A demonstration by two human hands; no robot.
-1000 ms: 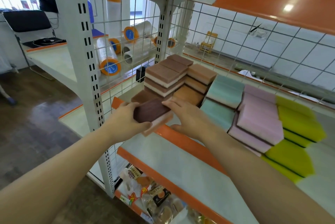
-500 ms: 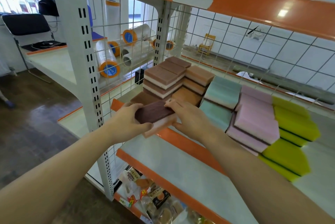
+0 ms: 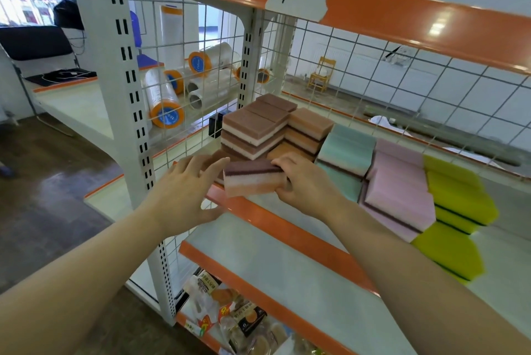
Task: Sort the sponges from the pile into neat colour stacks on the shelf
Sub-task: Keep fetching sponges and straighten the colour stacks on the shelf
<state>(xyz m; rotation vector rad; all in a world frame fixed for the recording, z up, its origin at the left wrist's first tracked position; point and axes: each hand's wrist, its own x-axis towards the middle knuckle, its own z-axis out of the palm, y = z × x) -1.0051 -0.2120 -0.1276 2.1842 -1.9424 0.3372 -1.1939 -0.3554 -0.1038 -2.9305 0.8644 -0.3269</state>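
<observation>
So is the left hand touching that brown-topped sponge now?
Cannot tell. In the head view the left hand is open with fingertips at the sponge's left end; no plain gap or contact shows. The right hand grips it.

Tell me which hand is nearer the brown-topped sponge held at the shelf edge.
Right. The right hand has the brown-topped sponge in its grip at the right end; the left hand is open just beside its left end.

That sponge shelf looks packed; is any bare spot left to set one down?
Bare shelf lies right of the yellow stacks, and a small patch lies under the left hand, before the brown stack. From brown to yellow, the stacks sit tight together.
</observation>
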